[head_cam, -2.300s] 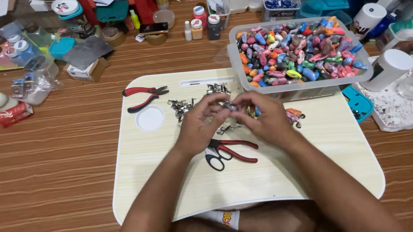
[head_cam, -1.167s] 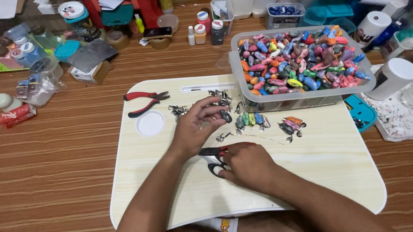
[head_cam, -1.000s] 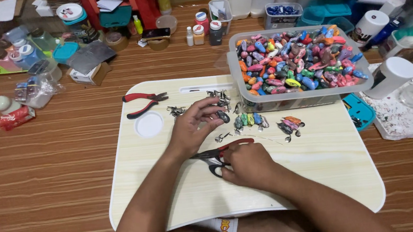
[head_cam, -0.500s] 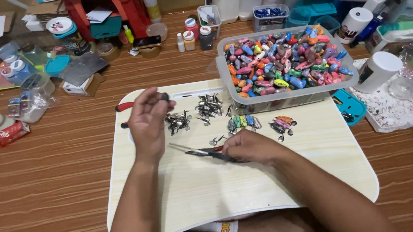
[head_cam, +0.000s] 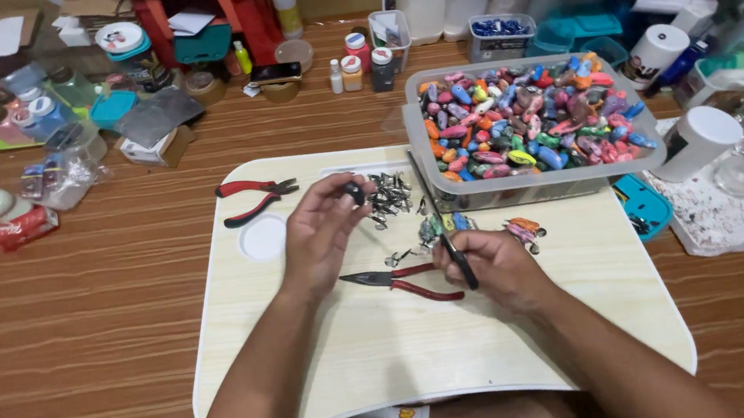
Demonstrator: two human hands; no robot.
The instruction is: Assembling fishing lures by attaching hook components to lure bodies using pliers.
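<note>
A person's left hand lifts a small dark piece clear of the board. It is pinched between thumb and fingertips, the other fingers loosely curled, at about 11 o'clock from board centre. Two seconds earlier both hands were bunched together over the middle of the board. They have since parted, the left rising with the piece and the right going for a tool.

The right hand now closes around the black grip of a thin dark tool, fingers wrapped tight. The red-handled pliers it was reaching for a second ago lie flat just beside it. By the look of it, the work has passed from picking up a piece to working on it.

The thin tool's long axis runs from 5 o'clock at the hand to 11 o'clock. Its tip points away from the person and ends by the near left corner of the bin of coloured pieces. The tip stands apart from the held piece, at its 3 o'clock.

The pliers lie along 9 to 3 o'clock, nose to 9. The held piece is too small for its own heading to be read. A pile of metal bits sits just right of it, and a second pair of pliers lies at its 9 o'clock.
</note>
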